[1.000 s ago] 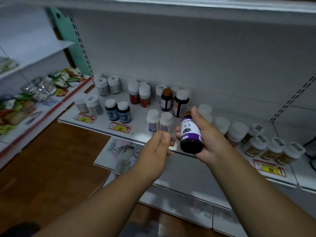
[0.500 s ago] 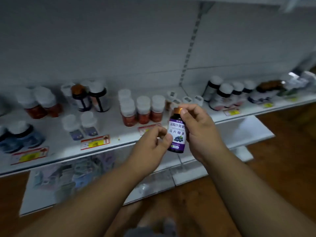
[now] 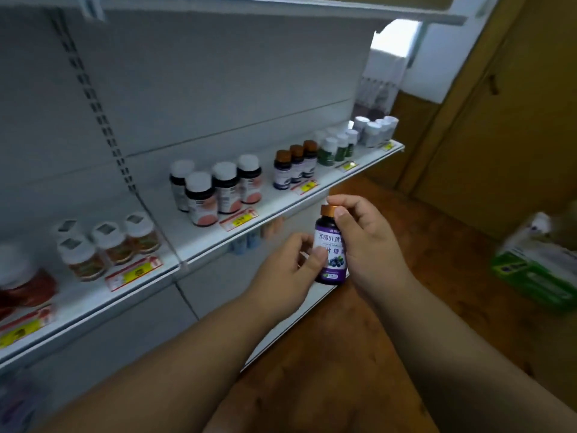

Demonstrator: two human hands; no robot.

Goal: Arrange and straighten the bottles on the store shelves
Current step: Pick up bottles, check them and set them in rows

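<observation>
the person holds a purple-label bottle (image 3: 330, 245) upright in front of the white shelf (image 3: 274, 201), just below and in front of its front edge. the right hand (image 3: 367, 242) is clamped on the bottle, thumb across the label and fingertips (image 3: 335, 202) curled over its copper cap. the left hand (image 3: 288, 270) pinches the lower part of the same bottle, its thumb pressed against the label's left side. on the shelf, behind and above the held bottle, three matching purple-label bottles with copper caps (image 3: 295, 165) stand in a row running back toward the shelf's rear panel. left of that row, still on the shelf, is a cluster of four dark bottles with white caps and pink labels (image 3: 215, 190). further left along the shelf stand amber jars with white lids (image 3: 109, 245), and at the shelf's far left a blurred red jar (image 3: 25, 282). right of the copper-capped row, green-label bottles with white caps (image 3: 337, 148) sit near the shelf's right end, then pale bottles (image 3: 374, 128) at the very end. yellow and red price tags (image 3: 239, 218) line the shelf's front edge. beyond the shelf's right end, a green and white package (image 3: 537, 273) lies on the wooden floor (image 3: 421, 214).
</observation>
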